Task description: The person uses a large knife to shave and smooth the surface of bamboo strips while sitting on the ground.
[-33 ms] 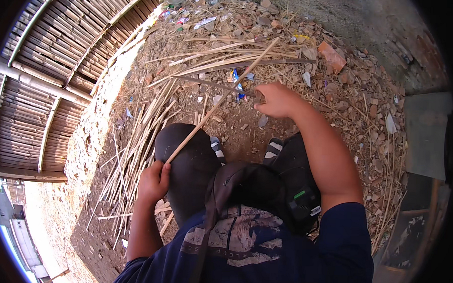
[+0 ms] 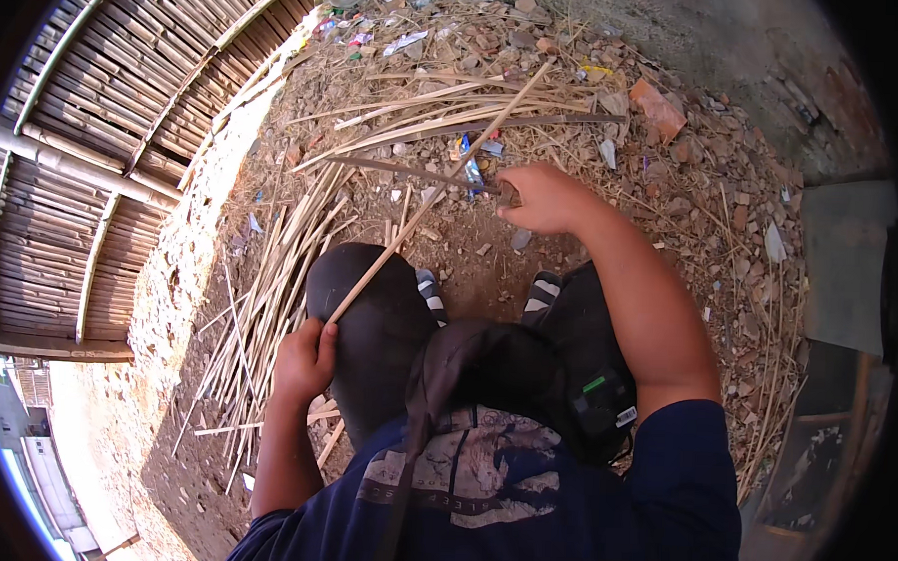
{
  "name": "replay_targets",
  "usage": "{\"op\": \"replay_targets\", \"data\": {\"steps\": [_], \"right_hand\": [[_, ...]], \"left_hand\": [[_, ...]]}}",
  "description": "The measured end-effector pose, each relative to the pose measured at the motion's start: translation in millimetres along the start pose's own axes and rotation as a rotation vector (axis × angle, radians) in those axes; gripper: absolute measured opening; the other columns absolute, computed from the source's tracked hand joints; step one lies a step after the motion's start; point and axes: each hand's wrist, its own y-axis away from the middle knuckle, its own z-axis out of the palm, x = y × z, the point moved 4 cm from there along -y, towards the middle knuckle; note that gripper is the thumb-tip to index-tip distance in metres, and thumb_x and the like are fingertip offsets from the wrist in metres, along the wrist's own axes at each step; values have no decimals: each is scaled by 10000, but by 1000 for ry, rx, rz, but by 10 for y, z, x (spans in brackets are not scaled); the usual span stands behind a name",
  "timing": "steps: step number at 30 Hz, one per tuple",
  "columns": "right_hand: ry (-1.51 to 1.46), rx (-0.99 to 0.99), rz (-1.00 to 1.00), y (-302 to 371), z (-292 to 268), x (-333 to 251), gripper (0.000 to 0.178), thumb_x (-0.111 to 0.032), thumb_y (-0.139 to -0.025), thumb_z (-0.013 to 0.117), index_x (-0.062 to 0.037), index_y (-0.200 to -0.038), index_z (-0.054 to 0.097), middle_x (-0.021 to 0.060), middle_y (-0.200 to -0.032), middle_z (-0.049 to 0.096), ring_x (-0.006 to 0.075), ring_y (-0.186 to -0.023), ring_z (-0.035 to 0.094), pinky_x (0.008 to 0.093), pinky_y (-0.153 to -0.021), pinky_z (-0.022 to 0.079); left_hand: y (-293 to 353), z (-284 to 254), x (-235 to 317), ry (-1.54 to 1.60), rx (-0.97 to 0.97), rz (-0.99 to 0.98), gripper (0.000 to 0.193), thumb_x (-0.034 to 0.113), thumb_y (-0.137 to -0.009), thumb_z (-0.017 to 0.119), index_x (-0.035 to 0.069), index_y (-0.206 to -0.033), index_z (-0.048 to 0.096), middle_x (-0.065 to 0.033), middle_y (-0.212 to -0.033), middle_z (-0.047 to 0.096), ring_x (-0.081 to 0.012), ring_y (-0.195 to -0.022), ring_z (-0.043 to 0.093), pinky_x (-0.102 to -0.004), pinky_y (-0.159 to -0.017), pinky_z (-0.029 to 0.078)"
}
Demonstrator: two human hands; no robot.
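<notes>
My left hand (image 2: 306,363), beside my left knee, is closed round the near end of a long pale bamboo strip (image 2: 396,244). The strip slants across that knee, up and to the right, its far end over the litter-strewn ground. Out in front, my right hand (image 2: 543,197) grips the handle of a long, narrow, dark-bladed knife (image 2: 399,168). Its blade points left and crosses the strip; whether the two touch I cannot tell. To the left of my knee lies a loose pile of split bamboo strips (image 2: 286,275).
More bamboo strips (image 2: 445,112) lie crosswise ahead. Around them are rubble, dry straw and a broken brick (image 2: 659,110). A blue wrapper (image 2: 470,163) lies beyond the blade. A bamboo slat panel (image 2: 97,169) stands at left, a rough wall (image 2: 733,73) at far right.
My right hand and the knife have shifted slightly to the left, the blade tip reaching farther past the strip. The left hand stays in place.
</notes>
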Motion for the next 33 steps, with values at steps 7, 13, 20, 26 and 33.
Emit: {"op": "replay_targets", "data": {"steps": [7, 13, 20, 26, 33], "right_hand": [[-83, -70, 145, -80, 4, 470, 414, -288, -769, 775, -25, -1076, 687, 217, -978, 706, 373, -971, 695, 472, -833, 540], [38, 99, 151, -36, -38, 307, 365, -263, -791, 756, -40, -1069, 678, 203, -951, 705, 396, -943, 686, 486, -826, 544], [86, -106, 30, -77, 80, 51, 389, -276, -800, 763, -39, -1095, 677, 203, -962, 711, 402, -952, 692, 490, -836, 549], [-4, 177, 209, 11, -96, 680, 485, -295, -799, 769, -8, -1175, 665, 244, -979, 710, 407, -962, 694, 483, -860, 549], [142, -49, 18, -22, 57, -179, 416, -322, -827, 768, -10, -1085, 673, 225, -939, 706, 398, -948, 697, 497, -825, 545]], "left_hand": [[-23, 20, -41, 46, 17, 63, 362, 263, -1037, 588, 29, -777, 498, -233, -634, 559, -468, -611, 575, -531, -555, 411], [-21, -17, 6, 23, -5, 34, 366, 260, -1038, 589, 25, -770, 502, -228, -627, 553, -460, -605, 568, -522, -555, 406], [-30, -26, -80, 147, -59, -49, 373, 265, -1034, 596, 14, -771, 514, -233, -636, 551, -445, -604, 563, -495, -560, 406], [-25, -27, -53, 116, -27, -48, 382, 290, -1030, 597, 8, -782, 528, -245, -656, 568, -456, -625, 574, -497, -576, 423], [-21, -42, -19, 89, -52, -68, 378, 299, -1030, 591, 10, -791, 542, -249, -674, 583, -465, -654, 593, -509, -591, 433]]}}
